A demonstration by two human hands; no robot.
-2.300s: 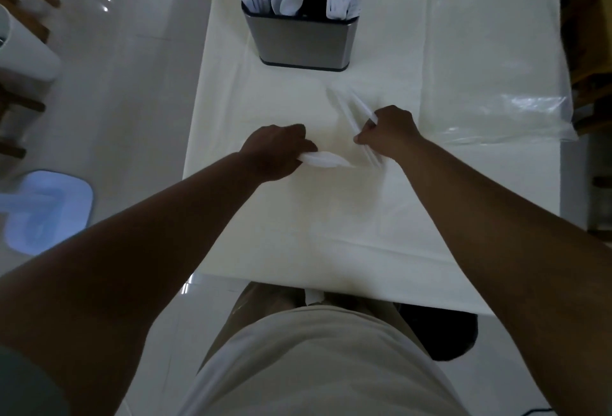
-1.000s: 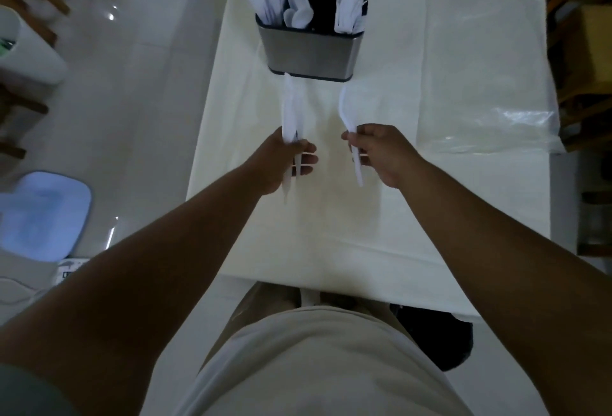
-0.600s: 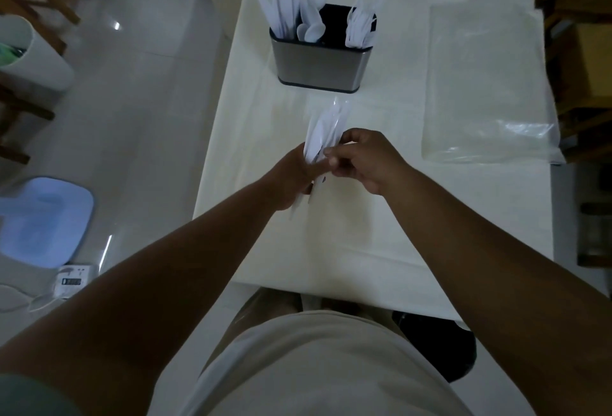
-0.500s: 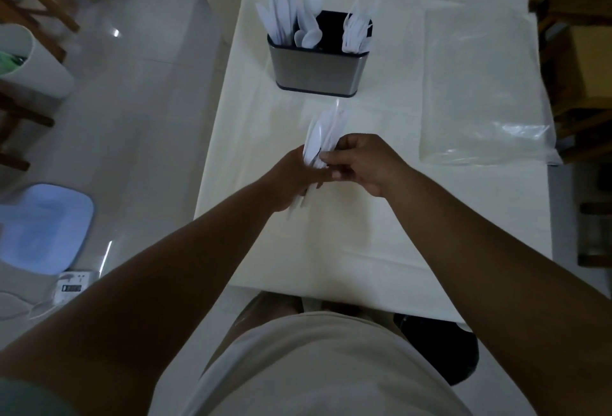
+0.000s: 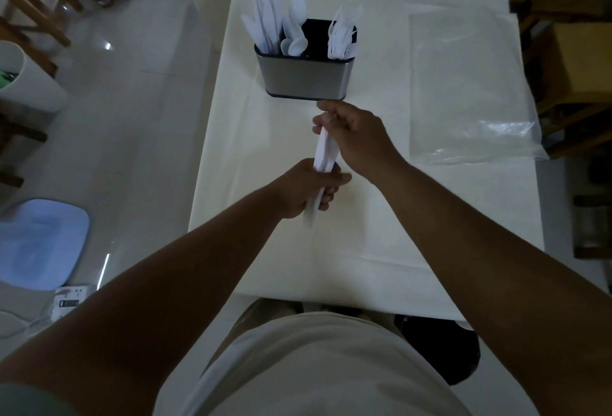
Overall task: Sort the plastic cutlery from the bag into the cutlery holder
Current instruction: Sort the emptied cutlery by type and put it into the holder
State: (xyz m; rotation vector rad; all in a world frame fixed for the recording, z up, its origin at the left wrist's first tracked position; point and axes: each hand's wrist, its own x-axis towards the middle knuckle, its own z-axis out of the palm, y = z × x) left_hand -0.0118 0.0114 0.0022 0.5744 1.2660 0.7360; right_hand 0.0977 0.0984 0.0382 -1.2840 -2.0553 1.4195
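Observation:
A small bundle of white plastic cutlery (image 5: pixel 324 154) stands roughly upright above the table's middle. My left hand (image 5: pixel 308 188) is shut around its lower part, and handle ends stick out below the fist. My right hand (image 5: pixel 354 137) grips the upper ends of the same bundle from above, hiding their tips. Just beyond my right hand stands the steel cutlery holder (image 5: pixel 306 76), with knives at its left, spoons beside them, forks at its right and a dark empty space between. The clear plastic bag (image 5: pixel 470 84) lies flat on the table to the right.
The table wears a white cloth (image 5: pixel 251 157); its left edge drops to a glossy tiled floor. A white bin (image 5: pixel 23 81) and a pale blue scale (image 5: pixel 39 246) stand on the floor at left. Wooden chairs (image 5: pixel 569 61) stand close along the right side.
Each hand picked cutlery up off the table, then brought the pieces together into one bundle. My right hand has since slid up to the bundle's top, closer to the holder.

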